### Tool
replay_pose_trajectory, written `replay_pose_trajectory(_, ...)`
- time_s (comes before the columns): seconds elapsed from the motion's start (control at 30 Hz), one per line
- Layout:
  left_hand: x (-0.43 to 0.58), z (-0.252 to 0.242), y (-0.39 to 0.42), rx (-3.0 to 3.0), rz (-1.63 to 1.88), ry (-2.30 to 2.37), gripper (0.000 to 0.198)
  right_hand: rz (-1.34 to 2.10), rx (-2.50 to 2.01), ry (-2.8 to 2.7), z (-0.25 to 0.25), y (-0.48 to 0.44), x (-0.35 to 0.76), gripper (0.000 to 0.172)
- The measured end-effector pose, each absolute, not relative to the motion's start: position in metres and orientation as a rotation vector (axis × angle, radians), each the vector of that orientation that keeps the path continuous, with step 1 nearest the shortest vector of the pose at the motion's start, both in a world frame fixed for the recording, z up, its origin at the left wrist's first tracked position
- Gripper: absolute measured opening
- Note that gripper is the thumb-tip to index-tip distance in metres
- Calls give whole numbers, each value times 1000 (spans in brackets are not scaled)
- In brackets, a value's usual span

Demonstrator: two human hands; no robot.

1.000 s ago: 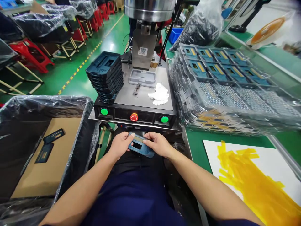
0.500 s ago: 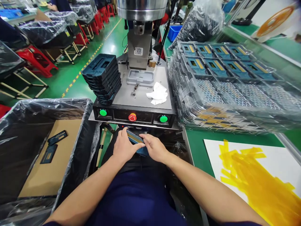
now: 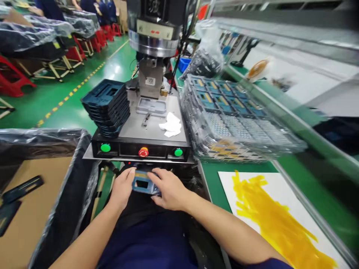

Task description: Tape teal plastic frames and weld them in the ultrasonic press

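Note:
A dark blue plastic housing (image 3: pixel 150 186) with a rectangular window and a yellowish strip is held over my lap, below the press's front panel. My left hand (image 3: pixel 123 185) grips its left end, thumb along the edge. Around the right end, my right hand (image 3: pixel 169 188) has its fingers on the top and its thumb underneath. Directly ahead, a grey fixture (image 3: pixel 151 106) sits on the press table (image 3: pixel 131 125) under the press head (image 3: pixel 153 43). A stack of dark plastic trays (image 3: pixel 108 108) leans slightly at the table's left.
Green buttons and a red emergency stop (image 3: pixel 143 151) line the front panel. White tissue (image 3: pixel 171 125) lies beside the fixture. Stacked clear blister trays (image 3: pixel 224 127) hold similar housings at right. Yellow tape strips (image 3: pixel 269 213) cover a white board. A plastic-lined bin (image 3: pixel 66 175) stands left.
The housing has turned so its windowed face now shows, and my right hand has shifted onto its right end. The camera view has swung right and up.

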State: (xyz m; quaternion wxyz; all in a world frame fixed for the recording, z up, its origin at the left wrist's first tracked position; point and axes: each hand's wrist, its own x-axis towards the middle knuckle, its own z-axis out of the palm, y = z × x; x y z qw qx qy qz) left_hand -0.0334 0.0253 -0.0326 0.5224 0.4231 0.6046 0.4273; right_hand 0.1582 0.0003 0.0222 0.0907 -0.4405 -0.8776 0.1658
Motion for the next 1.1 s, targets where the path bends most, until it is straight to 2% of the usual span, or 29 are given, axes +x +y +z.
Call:
replay_pose_trajectory(0.13, -40, -42, 32, 756, 1066, 1346, 66, 193, -1379, -2583, 64, 6, 169, 71)
replay_pose_trajectory(0.27, -50, -72, 36, 714, 996, 1413, 65, -148, -1528, -2202, 126, 22, 199, 63)
replay_pose_trajectory(0.43, -65, -127, 27, 803, 811, 1529, 63, -528, -2104, -1735, 176, 50, 245, 68)
replay_pose_trajectory(0.57, -72, -149, 22, 843, 842, 1489, 59, -586, -2499, -1578, 183, 67, 270, 69)
replay_pose_trajectory(0.73, -75, -150, 23, 901, 837, 1467, 51, -443, -2758, -1553, 181, 80, 280, 62)
replay_pose_trajectory(0.97, -74, -154, 23, 934, 849, 1468, 56, -431, -2750, -1619, 181, 87, 280, 71)
replay_pose_trajectory(1.1, -73, -160, 21, 979, 837, 1481, 54, -573, -2504, -1712, 181, 89, 268, 58)
